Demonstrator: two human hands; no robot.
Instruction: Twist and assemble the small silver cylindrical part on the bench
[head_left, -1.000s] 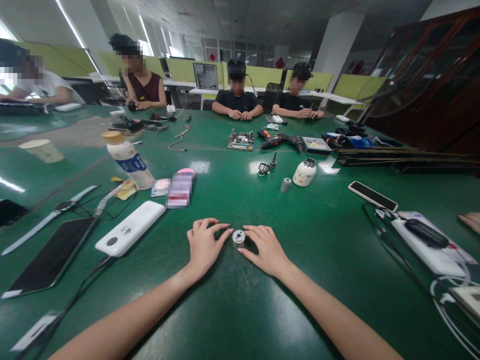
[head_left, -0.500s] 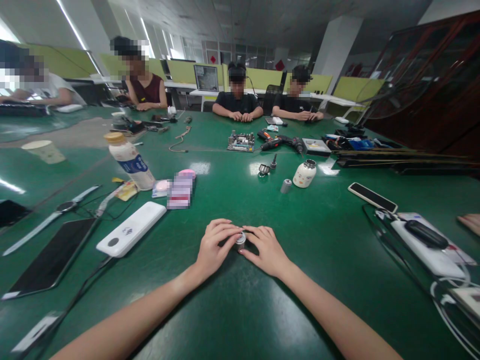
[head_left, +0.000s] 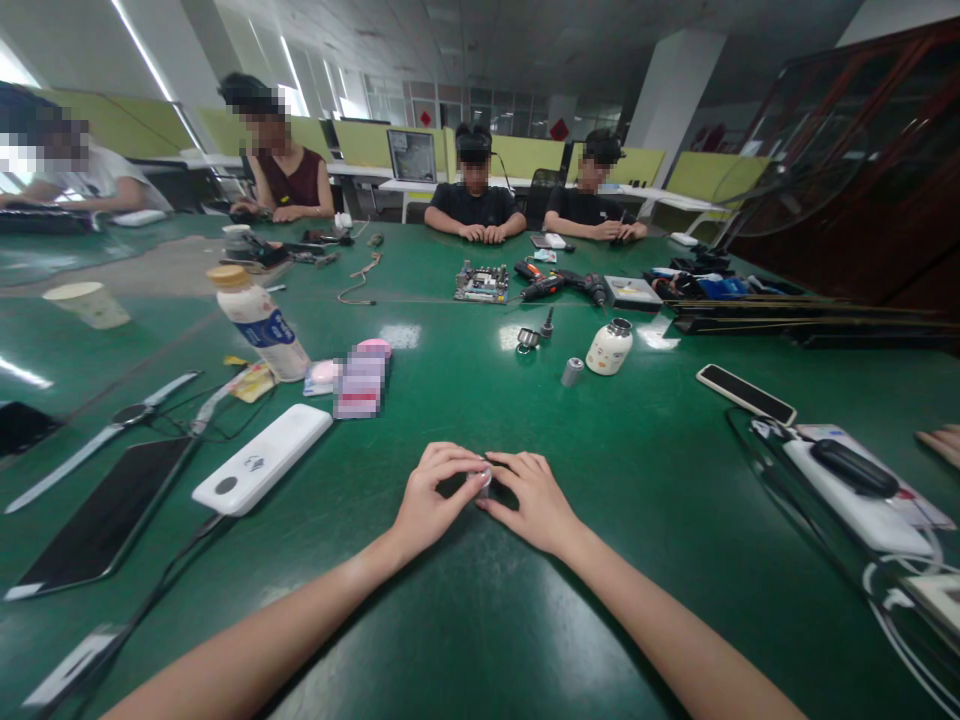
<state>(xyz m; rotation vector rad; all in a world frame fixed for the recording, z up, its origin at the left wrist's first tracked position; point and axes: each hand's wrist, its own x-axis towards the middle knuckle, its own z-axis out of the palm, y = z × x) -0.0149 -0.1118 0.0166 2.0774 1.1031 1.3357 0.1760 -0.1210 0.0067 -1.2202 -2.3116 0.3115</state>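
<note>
Between my hands, a small silvery cylinder [head_left: 484,488] stands on the green table [head_left: 480,620]. The fingertips of my left hand [head_left: 433,495] pinch its top from the left, hiding much of it. My right hand [head_left: 536,500] has thumb and fingers curled around its right side. Farther off sit another silvery cylinder [head_left: 572,372], a white bottle with its mouth uncovered [head_left: 609,348], and a small metal part [head_left: 527,341] beside a dark upright piece [head_left: 547,323].
To the left lie a white power bank [head_left: 262,460], a tablet [head_left: 105,510], a watch [head_left: 131,413] and a drink bottle [head_left: 259,325]. A phone [head_left: 745,394] and cables lie right. Several people sit around; another person's hand [head_left: 941,442] shows at the right edge.
My left thumb and fingertips have shifted slightly over the cylinder's top, covering more of it. My right hand stays nearly still.
</note>
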